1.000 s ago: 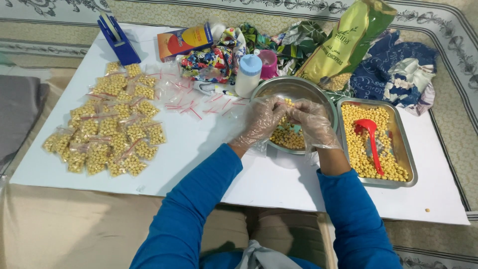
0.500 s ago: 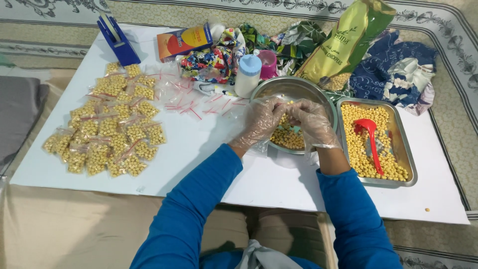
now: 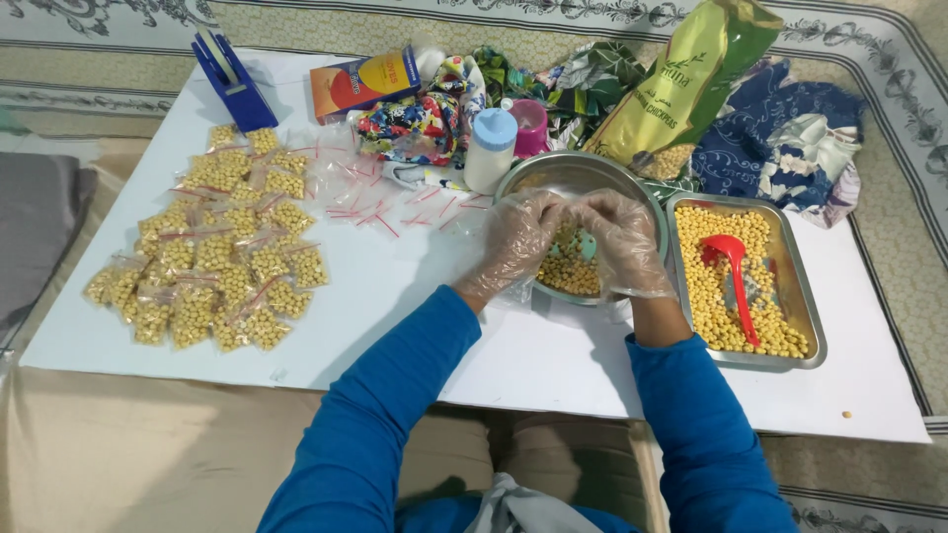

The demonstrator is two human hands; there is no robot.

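A small clear bag (image 3: 571, 247) of yellow chickpeas sits over the round steel bowl (image 3: 583, 178), pinched between both gloved hands. The left hand (image 3: 518, 242) grips its near edge; the right hand (image 3: 622, 242) closes on the far edge — fingertips meeting at the top. Keep the opening level over the bowl so spilled peas fall inside. At 3 o'clock lies the steel tray (image 3: 805, 306) with a red scoop (image 3: 736, 271); at 9 o'clock — the filled packets (image 3: 212, 262).

One head camera, looking steeply down from near the white rectangular tabletop (image 3: 415, 296), facing its far edge across blue sleeves.
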